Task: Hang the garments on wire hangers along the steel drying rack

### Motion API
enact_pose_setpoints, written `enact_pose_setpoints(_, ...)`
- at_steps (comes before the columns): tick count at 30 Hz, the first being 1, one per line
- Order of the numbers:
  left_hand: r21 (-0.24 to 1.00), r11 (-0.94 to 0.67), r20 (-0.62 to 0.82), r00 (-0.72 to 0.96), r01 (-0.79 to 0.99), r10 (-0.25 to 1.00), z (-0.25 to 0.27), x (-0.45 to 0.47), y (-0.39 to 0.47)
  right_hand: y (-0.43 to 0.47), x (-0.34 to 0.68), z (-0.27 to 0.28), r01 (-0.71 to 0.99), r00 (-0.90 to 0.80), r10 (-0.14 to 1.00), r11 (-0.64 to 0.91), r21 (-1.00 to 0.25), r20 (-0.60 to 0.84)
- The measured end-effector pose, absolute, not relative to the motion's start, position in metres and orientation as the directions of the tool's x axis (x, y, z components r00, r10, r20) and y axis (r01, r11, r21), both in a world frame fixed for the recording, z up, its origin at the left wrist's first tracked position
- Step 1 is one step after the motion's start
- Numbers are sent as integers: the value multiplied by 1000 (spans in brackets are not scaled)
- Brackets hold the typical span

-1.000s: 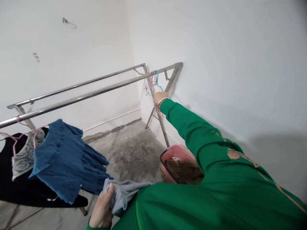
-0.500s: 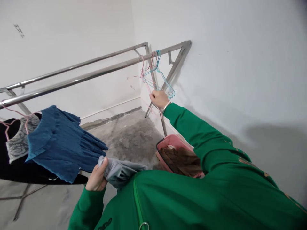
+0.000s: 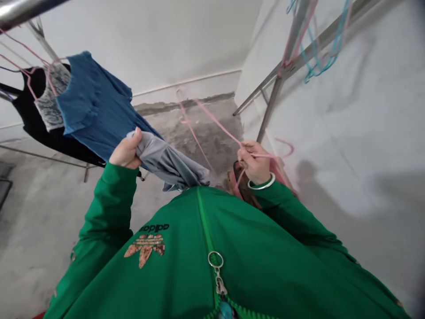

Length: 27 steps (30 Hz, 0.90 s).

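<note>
My left hand (image 3: pixel 127 149) is closed on one end of a grey garment (image 3: pixel 169 163), which sags in folds toward the front of my green jacket. Its exact kind I cannot tell. In my right hand (image 3: pixel 255 162) is a pink clothes hanger (image 3: pixel 217 120), gripped near its hook; its thin frame points away to the left and the hook sticks out to the right. Just beyond my left hand hangs a blue dress-like top (image 3: pixel 99 106), close to the grey cloth.
Left of the blue top, a patterned grey garment (image 3: pixel 49 113) and a black one (image 3: pixel 29 106) hang from the metal rail (image 3: pixel 23 11). Blue hangers (image 3: pixel 322 66) dangle at upper right by the rack leg (image 3: pixel 270 106). A pink basket (image 3: pixel 236 177) is partly hidden behind my right hand.
My right hand has come away from the rack and down toward my body, bringing the pink hanger. My left hand keeps hold of the grey garment. The view has tilted downward.
</note>
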State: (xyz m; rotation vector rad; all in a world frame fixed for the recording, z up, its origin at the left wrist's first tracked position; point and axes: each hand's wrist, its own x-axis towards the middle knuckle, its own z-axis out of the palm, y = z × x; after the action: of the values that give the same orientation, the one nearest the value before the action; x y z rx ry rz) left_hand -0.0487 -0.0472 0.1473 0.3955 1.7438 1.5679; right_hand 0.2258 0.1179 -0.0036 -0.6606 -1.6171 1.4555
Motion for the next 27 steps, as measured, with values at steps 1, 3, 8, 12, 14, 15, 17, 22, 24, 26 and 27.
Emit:
enact_pose_setpoints(1, 954, 209, -301, -681, -217, 667, 149, -53, -44, 118, 226, -1, -158, -545, 805, 174, -972, 233)
enact_pose_setpoints(3, 965, 216, -258, -709, -151, 657, 154, -59, -40, 120, 231, 7, -167, -598, 756, 206, -964, 265)
enact_pose_setpoints(8, 910, 415, -296, -719, -12, 628, 170, -59, -34, 121, 248, 29, -79, -701, 668, 275, -958, 250)
enact_pose_setpoints(12, 821, 564, -298, -776, 90, 556, 175, -55, -32, 121, 254, 38, -27, -750, 620, 320, -947, 231)
enact_pose_setpoints(14, 823, 561, -286, -788, 90, 546, 172, -59, -32, 124, 258, 38, -16, -770, 593, 349, -937, 234)
enact_pose_setpoints(15, 837, 542, -284, -787, 75, 548, 169, -62, -33, 127, 259, 38, -12, -785, 574, 364, -931, 234)
enact_pose_setpoints(17, 885, 465, -267, -789, 28, 554, 161, -69, -35, 130, 257, 36, -10, -822, 517, 404, -915, 238)
enact_pose_setpoints(22, 960, 235, -273, -705, -154, 654, 137, -52, -34, 116, 210, 19, -40, -877, 405, 473, -880, 257)
enact_pose_setpoints(24, 954, 226, -300, -635, -197, 712, 130, -34, -31, 104, 180, 12, -64, -876, 405, 441, -895, 262)
enact_pose_setpoints(26, 958, 216, -287, -608, -188, 741, 123, -18, -25, 97, 155, 7, -101, -878, 390, 418, -903, 279)
enact_pose_setpoints(27, 963, 205, -271, -614, -176, 741, 121, -15, -23, 97, 147, 7, -126, -879, 372, 423, -898, 298)
